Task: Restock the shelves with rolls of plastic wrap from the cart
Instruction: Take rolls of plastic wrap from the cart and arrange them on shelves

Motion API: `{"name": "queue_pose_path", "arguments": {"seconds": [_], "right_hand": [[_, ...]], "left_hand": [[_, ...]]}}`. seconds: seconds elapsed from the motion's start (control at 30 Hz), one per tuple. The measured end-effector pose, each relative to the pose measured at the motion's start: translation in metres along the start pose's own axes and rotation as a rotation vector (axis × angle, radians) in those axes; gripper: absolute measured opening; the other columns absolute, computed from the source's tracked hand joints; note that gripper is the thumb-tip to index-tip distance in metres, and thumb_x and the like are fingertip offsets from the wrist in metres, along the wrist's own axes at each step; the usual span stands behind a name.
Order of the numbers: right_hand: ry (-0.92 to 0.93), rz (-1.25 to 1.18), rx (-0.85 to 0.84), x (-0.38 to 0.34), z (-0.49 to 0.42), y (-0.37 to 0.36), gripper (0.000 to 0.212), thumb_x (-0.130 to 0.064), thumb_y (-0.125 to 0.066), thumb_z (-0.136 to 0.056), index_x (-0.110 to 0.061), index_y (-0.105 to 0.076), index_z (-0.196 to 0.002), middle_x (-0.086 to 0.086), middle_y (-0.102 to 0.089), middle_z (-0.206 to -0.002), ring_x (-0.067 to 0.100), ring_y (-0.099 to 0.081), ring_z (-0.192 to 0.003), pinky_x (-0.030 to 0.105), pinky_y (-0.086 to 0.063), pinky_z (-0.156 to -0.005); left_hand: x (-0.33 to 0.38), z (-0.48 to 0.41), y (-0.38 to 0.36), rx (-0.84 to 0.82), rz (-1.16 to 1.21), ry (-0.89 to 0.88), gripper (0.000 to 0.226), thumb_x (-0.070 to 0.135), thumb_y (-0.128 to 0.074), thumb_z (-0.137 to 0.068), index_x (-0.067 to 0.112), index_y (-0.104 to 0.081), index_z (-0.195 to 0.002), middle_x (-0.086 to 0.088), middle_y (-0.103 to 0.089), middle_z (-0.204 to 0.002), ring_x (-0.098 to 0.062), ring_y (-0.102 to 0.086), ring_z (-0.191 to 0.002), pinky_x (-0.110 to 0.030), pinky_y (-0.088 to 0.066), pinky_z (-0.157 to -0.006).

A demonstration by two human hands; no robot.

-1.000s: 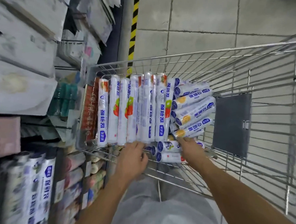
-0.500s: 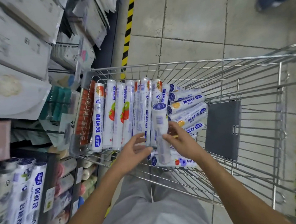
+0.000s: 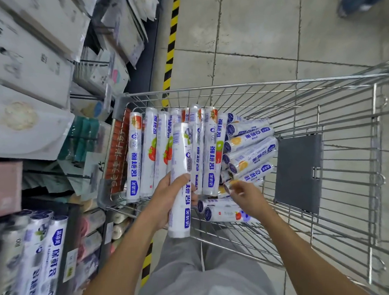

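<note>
Gripping one roll of plastic wrap in the left hand, fingers and thumb curled round its lower half, raised just above the near edge of the cart and pointing lengthwise into it. Reaching with the right hand into the cart's near end, fingers bent at the tip of a small roll; too blurred to tell whether pinching it or only touching.

Inside the cart, along its left side, a row of long rolls leaning toward the far wall. Right of that row, a stack of shorter rolls lying crosswise. Nearest the hands, two loose rolls flat on the cart's wire bottom.

To the cart's left, shelves already carrying shelved rolls of the same kind.

Judging from all that, nowhere near finished: one roll out and in hand but not yet shelved, and the bulk of the load yet to leave the cart.
</note>
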State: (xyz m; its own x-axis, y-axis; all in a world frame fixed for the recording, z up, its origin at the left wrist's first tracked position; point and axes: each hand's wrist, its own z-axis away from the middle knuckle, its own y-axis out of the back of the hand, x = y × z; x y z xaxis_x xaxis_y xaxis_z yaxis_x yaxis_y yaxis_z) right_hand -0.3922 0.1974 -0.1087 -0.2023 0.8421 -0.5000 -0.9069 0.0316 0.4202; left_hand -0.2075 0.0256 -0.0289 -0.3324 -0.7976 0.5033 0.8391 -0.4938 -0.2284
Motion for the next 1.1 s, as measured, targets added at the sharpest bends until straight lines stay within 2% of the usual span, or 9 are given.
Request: {"name": "queue_pose_path", "arguments": {"seconds": [0.1,0.2,0.33,0.47,0.57,0.67,0.9,1.03,1.1], "right_hand": [[-0.073,0.369,-0.197,0.049,-0.013,-0.029,0.048,-0.011,-0.06,-0.092,-0.02,-0.054,-0.139,0.006,-0.058,-0.136,0.024,-0.058,-0.118,0.034,-0.048,-0.098],[0.0,0.628,-0.291,0.066,-0.019,-0.048,0.06,-0.008,-0.061,-0.09,-0.026,-0.045,-0.145,0.005,-0.05,-0.139,0.026,-0.052,-0.123,0.041,-0.049,-0.099],[0.04,0.82,-0.276,0.064,-0.028,-0.057,0.054,-0.014,-0.062,-0.091,-0.024,-0.041,-0.14,0.004,-0.05,-0.136,0.026,-0.052,-0.123,0.043,-0.049,-0.094],[0.092,0.878,-0.334,0.055,-0.035,-0.05,0.052,-0.022,-0.066,-0.089,-0.021,-0.043,-0.136,0.004,-0.053,-0.134,0.026,-0.056,-0.12,0.04,-0.049,-0.091],[0.154,0.743,-0.345,0.038,-0.025,-0.037,0.059,-0.024,-0.075,-0.08,-0.021,-0.045,-0.13,0.003,-0.053,-0.129,0.026,-0.06,-0.109,0.04,-0.053,-0.089],[0.203,0.47,-0.245,0.009,-0.004,-0.019,0.056,-0.022,-0.08,-0.076,-0.024,-0.045,-0.12,0.0,-0.05,-0.118,0.02,-0.058,-0.095,0.034,-0.052,-0.082],[0.226,-0.229,-0.104,-0.086,0.059,0.02,0.042,-0.011,-0.071,-0.089,-0.027,-0.051,-0.122,-0.002,-0.066,-0.106,0.01,-0.065,-0.093,0.023,-0.054,-0.075],[0.241,-0.484,-0.06,-0.126,0.077,0.021,0.023,-0.022,-0.062,-0.099,-0.031,-0.056,-0.119,0.005,-0.07,-0.112,0.025,-0.067,-0.1,0.043,-0.055,-0.09],[0.201,-0.612,-0.071,-0.136,0.081,0.018,0.026,-0.032,-0.063,-0.096,-0.037,-0.058,-0.121,-0.001,-0.071,-0.116,0.026,-0.069,-0.103,0.053,-0.054,-0.097]], "left_hand": [[-0.005,-0.002,0.002,-0.017,0.04,0.018,0.031,0.027,-0.067,-0.096,0.008,-0.052,-0.115,-0.016,-0.066,-0.083,-0.027,-0.062,-0.067,-0.039,-0.055,-0.066],[-0.01,-0.003,0.003,0.027,-0.004,0.012,0.023,0.023,-0.062,-0.1,0.008,-0.054,-0.115,-0.015,-0.068,-0.082,-0.026,-0.063,-0.064,-0.039,-0.056,-0.063],[-0.015,-0.005,0.008,0.034,-0.01,0.023,0.02,0.024,-0.06,-0.101,0.011,-0.055,-0.116,-0.017,-0.069,-0.086,-0.026,-0.064,-0.065,-0.038,-0.055,-0.063],[-0.014,-0.002,0.013,0.039,-0.023,0.013,0.02,0.024,-0.058,-0.101,0.008,-0.055,-0.114,-0.016,-0.068,-0.085,-0.025,-0.064,-0.064,-0.037,-0.057,-0.06],[-0.011,0.002,0.018,0.029,-0.015,-0.012,0.022,0.024,-0.058,-0.101,0.007,-0.055,-0.114,-0.019,-0.068,-0.089,-0.026,-0.063,-0.065,-0.039,-0.057,-0.067],[-0.002,0.013,0.021,0.015,0.029,-0.039,0.026,0.024,-0.059,-0.1,0.005,-0.054,-0.117,-0.024,-0.067,-0.091,-0.027,-0.062,-0.063,-0.039,-0.056,-0.066],[0.019,0.051,0.031,-0.004,0.141,-0.115,0.028,0.023,-0.06,-0.099,0.001,-0.054,-0.116,-0.015,-0.067,-0.078,-0.023,-0.062,-0.056,-0.034,-0.056,-0.054],[0.023,0.068,0.036,-0.052,0.212,-0.149,0.034,0.027,-0.067,-0.091,0.003,-0.053,-0.11,-0.016,-0.064,-0.074,-0.022,-0.059,-0.053,-0.032,-0.055,-0.051],[0.021,0.072,0.04,-0.038,0.179,-0.168,0.041,0.033,-0.073,-0.088,0.003,-0.055,-0.109,-0.016,-0.064,-0.078,-0.023,-0.06,-0.056,-0.033,-0.055,-0.053]]}}
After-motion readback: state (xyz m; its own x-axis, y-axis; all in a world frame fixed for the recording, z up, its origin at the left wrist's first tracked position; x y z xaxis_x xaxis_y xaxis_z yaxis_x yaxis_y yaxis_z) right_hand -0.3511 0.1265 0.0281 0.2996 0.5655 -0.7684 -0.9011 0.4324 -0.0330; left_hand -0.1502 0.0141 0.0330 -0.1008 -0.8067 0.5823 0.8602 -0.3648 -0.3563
